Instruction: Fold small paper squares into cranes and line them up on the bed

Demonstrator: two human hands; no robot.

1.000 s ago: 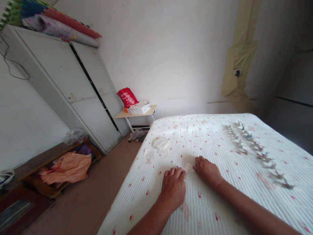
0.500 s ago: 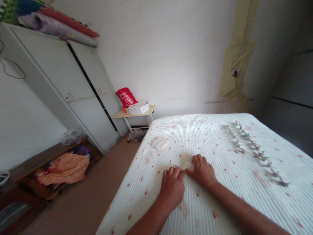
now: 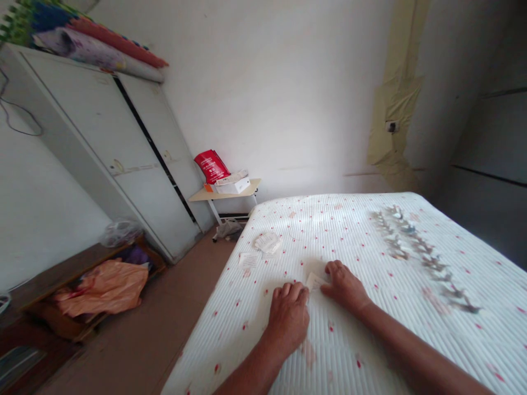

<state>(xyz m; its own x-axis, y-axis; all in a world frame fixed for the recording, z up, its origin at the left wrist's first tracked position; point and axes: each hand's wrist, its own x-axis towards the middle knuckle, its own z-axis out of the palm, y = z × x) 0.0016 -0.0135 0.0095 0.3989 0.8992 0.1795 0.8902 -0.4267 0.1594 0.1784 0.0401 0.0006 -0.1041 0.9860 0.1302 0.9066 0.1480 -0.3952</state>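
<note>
A small square of printed paper (image 3: 314, 281) lies on the bed between my two hands, one corner bent up. My left hand (image 3: 289, 311) has its fingers curled at the paper's left corner, fingertips hidden beneath. From the right, my right hand (image 3: 346, 286) grips the paper's other side, thumb toward me and fingers bent on the far edge. Off to the right, small folded paper figures (image 3: 428, 252), blurred but bird-like, stand in two slanting rows. Beyond my left hand are a pile of paper pieces (image 3: 267, 241) and a single printed sheet (image 3: 248, 259).
The bed (image 3: 329, 219) has a white ribbed cover with red dots. Past its far left corner stands a small table (image 3: 199, 195) with a red bag (image 3: 211, 166) and a white box (image 3: 233, 185). A grey cabinet (image 3: 90, 109) and a low wooden bench (image 3: 37, 285) line the left.
My right hand has shifted slightly right, and more of the paper shows between my hands. My left hand stays nearly in place. The camera view has moved a little.
</note>
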